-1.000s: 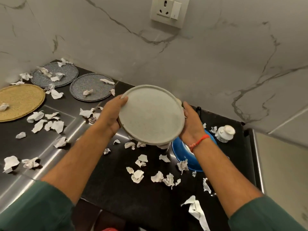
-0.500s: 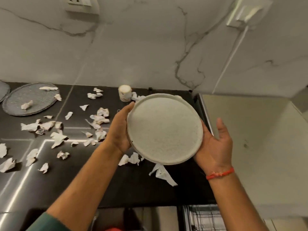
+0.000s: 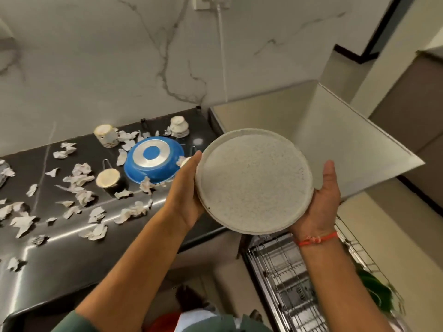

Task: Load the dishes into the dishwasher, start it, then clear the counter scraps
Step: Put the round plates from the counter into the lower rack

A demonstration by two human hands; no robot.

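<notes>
- While you look down, your left hand (image 3: 185,191) and right hand (image 3: 320,202) grip a speckled grey plate (image 3: 254,180) by its opposite edges, tilted toward you.
- The plate hangs above the counter (image 3: 72,248) edge and the wire rack (image 3: 285,279).
- A blue bowl (image 3: 153,162) lies upside down on the counter among torn paper scraps (image 3: 79,180).

Speckled grey plate (image 3: 254,180); blue bowl (image 3: 153,161), silver base; black counter (image 3: 72,248); white paper scraps (image 3: 79,178)
</notes>
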